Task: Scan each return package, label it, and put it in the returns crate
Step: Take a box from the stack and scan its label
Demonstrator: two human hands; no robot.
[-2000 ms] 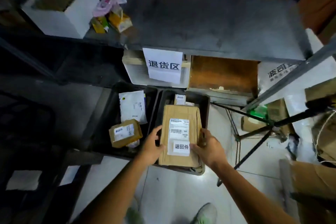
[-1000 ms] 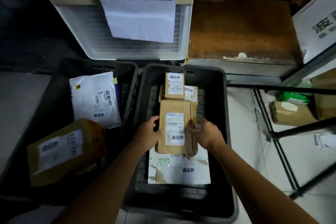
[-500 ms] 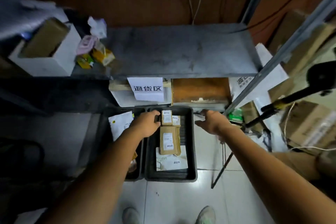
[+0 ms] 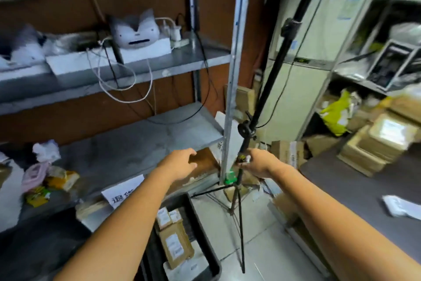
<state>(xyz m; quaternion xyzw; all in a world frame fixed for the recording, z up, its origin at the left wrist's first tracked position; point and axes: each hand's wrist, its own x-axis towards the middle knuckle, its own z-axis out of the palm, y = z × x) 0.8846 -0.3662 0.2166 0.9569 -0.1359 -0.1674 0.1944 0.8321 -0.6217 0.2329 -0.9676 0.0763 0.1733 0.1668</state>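
Observation:
The black returns crate (image 4: 206, 238) sits on the floor at the bottom of the view. In it lies a brown cardboard package (image 4: 176, 246) with a white label, two smaller labelled packages (image 4: 167, 217) behind it and a white mailer (image 4: 189, 267) in front. My left hand (image 4: 182, 163) hovers above the crate near the shelf edge, fingers relaxed, holding nothing. Beside a black tripod pole, my right hand (image 4: 259, 163) is raised with loosely curled fingers and nothing in it.
A black tripod (image 4: 239, 189) stands right of the crate, against a metal shelf post (image 4: 232, 89). The grey shelf (image 4: 136, 150) carries a paper sign (image 4: 123, 191) and small wrappers. A dark table (image 4: 355, 187) at right holds stacked brown parcels (image 4: 376, 144) and a white item (image 4: 401, 207).
Both hands set the brown package down in the crate, let go and rose away. My view lifted and swung right, toward the tripod and the table.

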